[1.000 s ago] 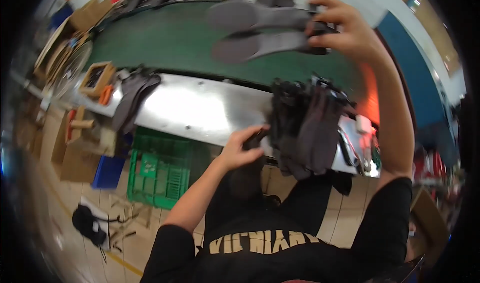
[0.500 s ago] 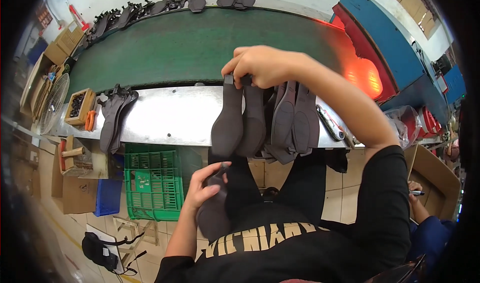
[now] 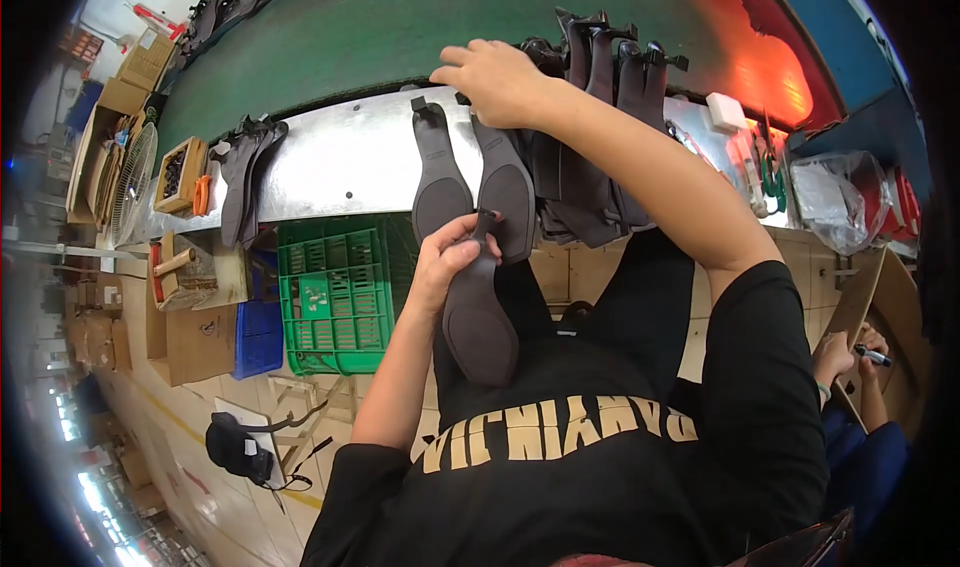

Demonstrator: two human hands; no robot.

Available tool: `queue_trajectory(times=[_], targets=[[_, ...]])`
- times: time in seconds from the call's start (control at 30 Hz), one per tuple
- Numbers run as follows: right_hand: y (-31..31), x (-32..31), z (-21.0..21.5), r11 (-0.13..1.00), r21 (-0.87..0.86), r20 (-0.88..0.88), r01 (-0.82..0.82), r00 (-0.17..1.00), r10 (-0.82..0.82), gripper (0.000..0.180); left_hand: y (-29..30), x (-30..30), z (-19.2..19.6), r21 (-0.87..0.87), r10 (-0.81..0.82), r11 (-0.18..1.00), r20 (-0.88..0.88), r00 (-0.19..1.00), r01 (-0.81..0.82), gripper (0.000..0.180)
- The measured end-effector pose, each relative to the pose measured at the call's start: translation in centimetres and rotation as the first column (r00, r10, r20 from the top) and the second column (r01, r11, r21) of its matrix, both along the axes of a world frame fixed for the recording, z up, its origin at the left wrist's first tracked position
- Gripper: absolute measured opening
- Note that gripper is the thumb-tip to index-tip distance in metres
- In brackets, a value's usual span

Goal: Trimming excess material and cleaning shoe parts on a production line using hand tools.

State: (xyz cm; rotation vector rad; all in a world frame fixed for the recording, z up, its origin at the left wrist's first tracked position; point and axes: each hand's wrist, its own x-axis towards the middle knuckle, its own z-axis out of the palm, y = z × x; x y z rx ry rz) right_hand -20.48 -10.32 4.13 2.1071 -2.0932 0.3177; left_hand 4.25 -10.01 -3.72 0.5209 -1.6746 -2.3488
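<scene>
Sole in hand: the held sole (image 3: 482,337) lies at 6 o'clock from the left hand (image 3: 450,257), long axis close to 12–6, narrow end up, broad end down over the shirt. Left grip: thumb and fingers pinching the narrow end.

Right hand (image 3: 500,82): fingers spread toward 9–10 o'clock, nothing seen between them; underside hidden, so contact below cannot be told.

Key relation: right bench sole (image 3: 505,187) runs from 11 to 5, its narrow end just under the right hand, its broad end near the left fingers. Left bench sole (image 3: 432,157) lies beside it at 9 o'clock, nearer 12–6. Both have narrow ends up on the metal bench (image 3: 350,177), broad ends past its near edge. Right hand is nearer their narrow ends, left hand their broad ends. Cluster of soles (image 3: 580,202) at 3 o'clock from the pair.
</scene>
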Motion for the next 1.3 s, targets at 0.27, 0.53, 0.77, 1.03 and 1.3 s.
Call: queue_trajectory(times=[0.27, 0.53, 0.77, 1.03, 1.3], targets=[[15.3, 0.9, 5.9, 0.866, -0.491, 0.337, 0.091, 0.937, 0.092, 0.034, -1.2, 0.1, 2.9, -0.273, -0.145, 0.953, -0.02, 0.989, 0.134, 0.066], [32.6, -8.8, 0.4, 0.523, -0.255, 0.707, 0.814, 0.525, -0.473, 0.02, 2.2, -1.8, 11.7, -0.906, -0.431, 0.421, -0.151, 0.89, 0.051, 0.068], [33.5, -9.7, -3.0, 0.57, -0.067, 0.504, 0.819, 0.521, -0.689, 0.019, 9.3, -1.7, 5.3, -0.507, -0.601, 0.697, -0.029, 0.798, 0.507, 0.059], [29.4, -9.1, -4.5, 0.66, -0.091, 0.375, 0.746, 0.64, -0.671, 0.029, 9.2, 0.9, 7.9, -0.425, -0.451, 0.723, 0.308, 0.838, 0.545, 0.067], [26.9, -9.9, -6.1, 0.63, -0.125, 0.102, 0.767, 0.641, -0.761, 0.035, 9.0, -0.3, 7.5, -0.561, -0.238, 0.742, 0.292, 0.927, 0.367, 0.057]])
